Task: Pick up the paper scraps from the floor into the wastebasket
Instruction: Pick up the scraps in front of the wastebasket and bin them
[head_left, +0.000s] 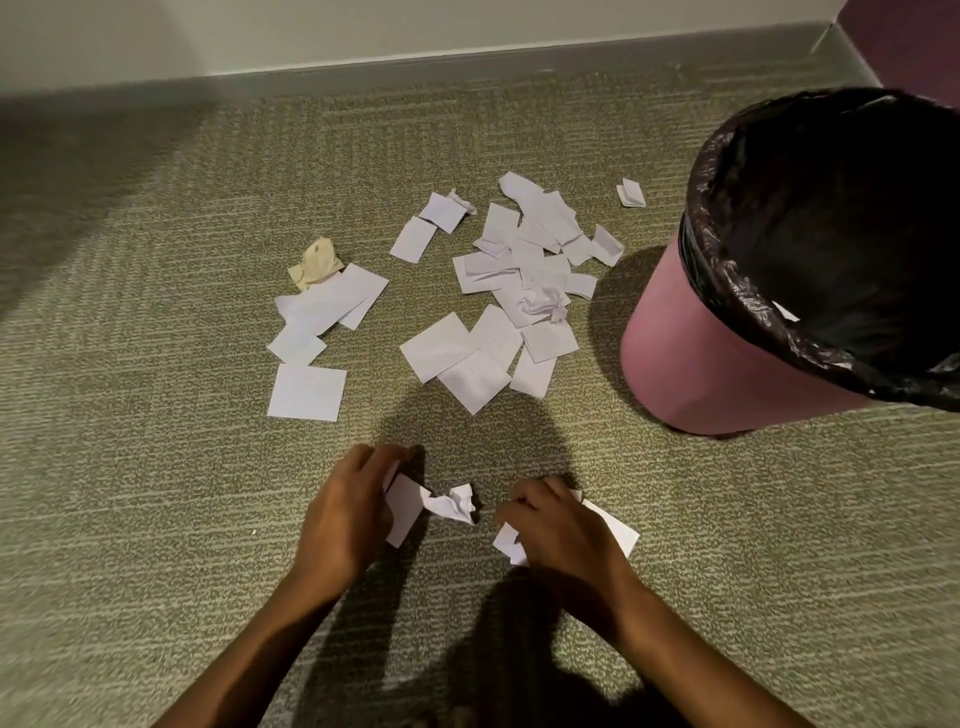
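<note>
Several white paper scraps (511, 280) lie scattered on the carpet in front of me, with a crumpled tan piece (317, 262) at the left of the pile. A pink wastebasket (691, 364) with a black liner stands to the right; a white scrap shows inside it. Low over the carpet, my left hand (345, 512) holds a flat white scrap (405, 506), with a crumpled scrap (457, 503) right beside it. My right hand (558, 530) grips white scraps (615, 527) that stick out on both sides of its fingers.
Grey-green carpet (156, 467) covers the floor. A wall with a grey baseboard (467, 57) runs along the back. One small folded scrap (631, 193) lies apart, close to the wastebasket's left side.
</note>
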